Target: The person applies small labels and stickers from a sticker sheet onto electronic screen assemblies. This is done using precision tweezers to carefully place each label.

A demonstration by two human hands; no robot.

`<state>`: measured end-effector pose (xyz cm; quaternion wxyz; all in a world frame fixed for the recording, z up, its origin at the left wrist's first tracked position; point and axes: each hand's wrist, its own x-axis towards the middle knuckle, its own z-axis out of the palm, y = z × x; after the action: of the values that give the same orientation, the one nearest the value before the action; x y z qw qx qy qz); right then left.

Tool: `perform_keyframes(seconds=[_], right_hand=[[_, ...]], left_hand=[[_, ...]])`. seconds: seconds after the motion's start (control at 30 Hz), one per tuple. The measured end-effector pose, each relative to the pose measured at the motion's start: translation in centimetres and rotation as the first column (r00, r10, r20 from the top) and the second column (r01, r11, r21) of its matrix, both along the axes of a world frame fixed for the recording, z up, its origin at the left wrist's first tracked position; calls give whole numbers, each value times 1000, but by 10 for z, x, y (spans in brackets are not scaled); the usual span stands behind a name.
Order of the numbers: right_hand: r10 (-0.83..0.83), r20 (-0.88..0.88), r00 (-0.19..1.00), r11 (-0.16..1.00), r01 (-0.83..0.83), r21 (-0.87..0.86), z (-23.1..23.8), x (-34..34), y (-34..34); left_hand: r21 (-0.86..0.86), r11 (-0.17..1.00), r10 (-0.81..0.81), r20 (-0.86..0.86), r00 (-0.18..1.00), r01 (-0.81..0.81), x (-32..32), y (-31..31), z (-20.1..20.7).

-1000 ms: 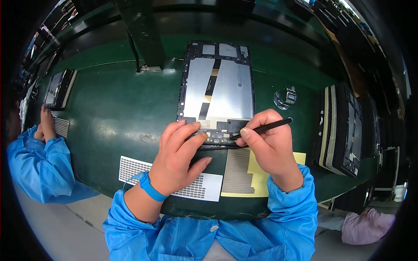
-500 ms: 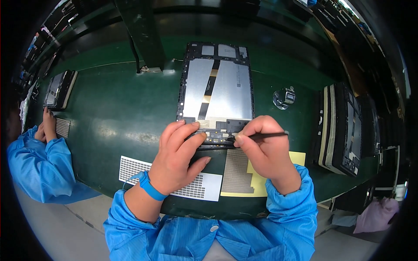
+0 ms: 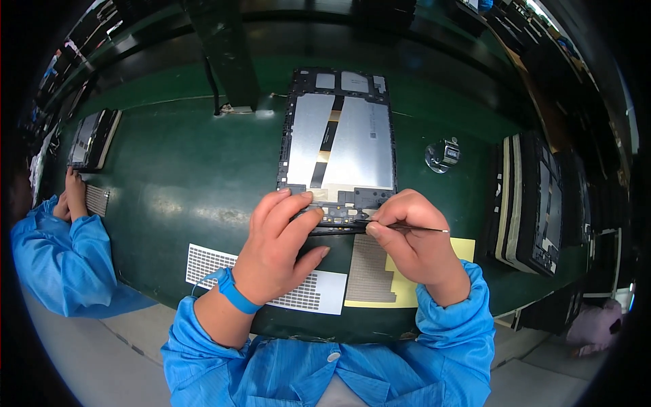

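Observation:
A tablet body with its inside exposed [image 3: 363, 142] lies in front of me: silver plate, black frame, a dark and gold ribbon cable slanting down it. My left hand [image 3: 274, 237], with a blue wrist strap, rests its stretched fingertips on the near left end of the tablet, thumb apart. In a pinch, my right hand [image 3: 420, 241] holds dark, slender tweezers [image 3: 428, 228]. Their tip is at the board along the tablet's near edge, where the fingers partly hide it. Below the hands lie a white sheet of small dark stickers [image 3: 331, 298] and a yellow-backed sheet of grey stickers [image 3: 407, 295].
Stacked tablet bodies [image 3: 515, 197] stand at the right, with a small metal counter [image 3: 444, 154] nearer the middle. A green post [image 3: 227, 61] rises behind the table. On the left, a co-worker's blue sleeve [image 3: 74, 261] and hands are near another stack [image 3: 95, 139].
My right hand has turned slightly and the tweezers' rear end has dropped lower. The tablet has shifted very slightly toward me. At the far right, a person in pale purple has moved.

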<state>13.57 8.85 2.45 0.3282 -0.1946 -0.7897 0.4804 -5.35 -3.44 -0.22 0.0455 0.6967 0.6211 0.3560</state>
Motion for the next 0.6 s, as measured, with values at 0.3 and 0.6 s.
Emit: perform_keyframes(seconds=[0.3, 0.6], right_hand=[[-338, -234, 911, 923, 272, -273, 1, 7, 17], [-318, 81, 945, 939, 303, 163, -21, 3, 20]], left_hand=[[61, 993, 80, 244, 966, -97, -2, 7, -1], [-173, 969, 246, 712, 657, -176, -10, 15, -7]])
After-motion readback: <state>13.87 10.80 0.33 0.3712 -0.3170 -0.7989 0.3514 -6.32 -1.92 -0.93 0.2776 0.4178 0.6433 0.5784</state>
